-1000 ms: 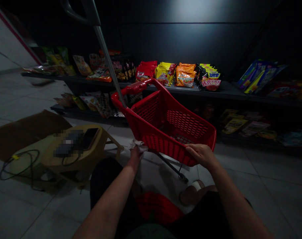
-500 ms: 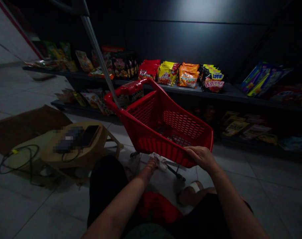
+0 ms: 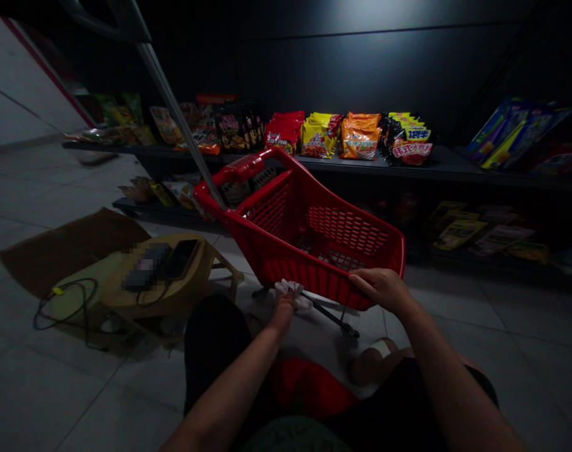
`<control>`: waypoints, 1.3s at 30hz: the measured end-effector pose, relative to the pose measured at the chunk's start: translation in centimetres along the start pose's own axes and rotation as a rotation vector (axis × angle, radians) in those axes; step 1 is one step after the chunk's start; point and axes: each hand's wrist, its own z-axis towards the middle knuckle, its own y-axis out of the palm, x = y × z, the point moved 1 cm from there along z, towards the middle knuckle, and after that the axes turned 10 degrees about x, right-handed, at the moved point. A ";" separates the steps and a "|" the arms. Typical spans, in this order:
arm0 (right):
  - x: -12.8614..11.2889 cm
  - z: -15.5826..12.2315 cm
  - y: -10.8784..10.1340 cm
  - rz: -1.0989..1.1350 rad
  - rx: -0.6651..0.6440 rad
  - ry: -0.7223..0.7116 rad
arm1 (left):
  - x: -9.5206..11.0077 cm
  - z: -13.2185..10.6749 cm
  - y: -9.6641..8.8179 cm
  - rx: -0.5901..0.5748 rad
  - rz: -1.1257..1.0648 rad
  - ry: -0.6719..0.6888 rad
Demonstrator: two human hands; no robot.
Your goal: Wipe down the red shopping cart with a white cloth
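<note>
A red plastic shopping cart with a slatted basket stands before me, its grey pole rising at the left. My right hand is closed over the near rim of the basket, by its front right corner. Low at the cart's underside, my left hand is closed on a white cloth, which bunches out past the fingers against the lower edge of the basket. Just beside it runs a dark bar of the wheel frame. Part of the left fingers is hidden by the cloth.
Behind the cart, a dark shelf carries red, yellow, orange and black snack packets. To the left is a tan stool with a phone on it, near a cardboard piece and a black cable.
My left hand and the cloth have shifted slightly left along the cart's lower edge. The right hand keeps its hold on the rim. The view has turned slightly left.
</note>
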 end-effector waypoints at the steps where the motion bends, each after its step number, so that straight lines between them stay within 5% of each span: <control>1: 0.2 0.0 0.0 -0.002 0.003 0.004 | 0.0 -0.5 0.7 0.002 -0.033 -0.026; 4: 0.9 -0.2 -0.2 0.003 0.004 0.015 | 1.0 -1.8 2.1 -0.027 -0.127 -0.071; 8: 1.7 -0.4 -0.6 0.023 0.007 0.028 | 4.8 -3.6 2.1 -0.135 -0.221 -0.024; 13: 1.2 -0.8 -1.0 0.013 0.005 0.019 | 11.9 -5.0 1.7 -0.319 -0.281 0.288; 18: 0.3 -1.1 -1.4 0.007 0.017 0.020 | 16.0 -1.2 -0.4 -0.129 -0.045 0.614; 21: 0.0 -1.3 -1.5 0.030 0.040 0.018 | 16.1 0.1 -1.4 -0.082 0.330 0.834; 23: 0.2 -1.4 -1.5 0.015 0.051 0.017 | 15.2 -1.0 -1.0 -0.120 0.484 0.949; 27: 1.1 -1.5 -1.3 -0.059 0.060 0.004 | 13.0 -6.0 2.0 -0.301 0.506 1.131; 30: 1.5 -1.7 -1.5 -0.064 0.070 0.000 | 12.5 -7.2 2.9 -0.311 0.502 1.152; 33: 1.3 -1.8 -2.0 -0.050 0.040 0.016 | 13.5 -4.3 0.4 -0.266 0.563 1.139; 39: 0.9 -1.8 -2.2 -0.077 0.099 0.034 | 15.3 3.3 -6.8 0.039 0.658 1.158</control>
